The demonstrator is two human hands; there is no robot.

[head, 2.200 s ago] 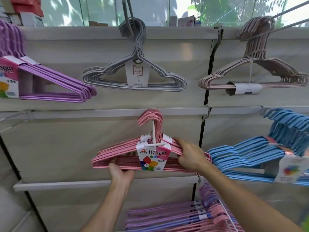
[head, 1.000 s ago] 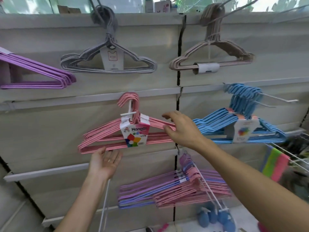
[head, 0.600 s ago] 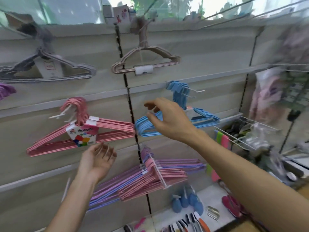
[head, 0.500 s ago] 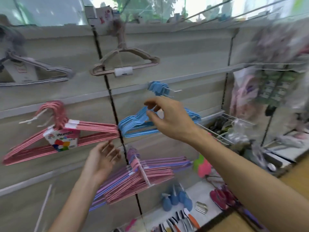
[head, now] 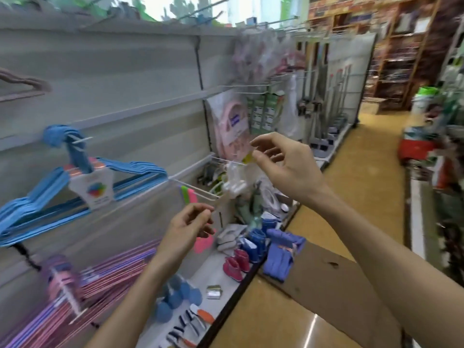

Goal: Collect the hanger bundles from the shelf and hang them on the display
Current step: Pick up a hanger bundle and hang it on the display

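Along the grey display wall (head: 125,79), left side: one blue hanger bundle (head: 75,194) hung by its hooks on a white peg (head: 82,139), white card label at the neck. Lower left: pink and purple hanger bundles (head: 88,292) on another peg (blurred). Centre foreground: left hand (head: 187,228), fingers loosely curled, holding nothing, in front of the wire rack (head: 200,189). Above and to its right: right hand (head: 286,167), thumb and forefinger apart, other fingers curled, likewise holding nothing. Neither hand touches a bundle. Bottom shelf (head: 226,287): blue and pink small goods, striped items. On the floor: a flat cardboard sheet (head: 334,287) lies in the aisle.
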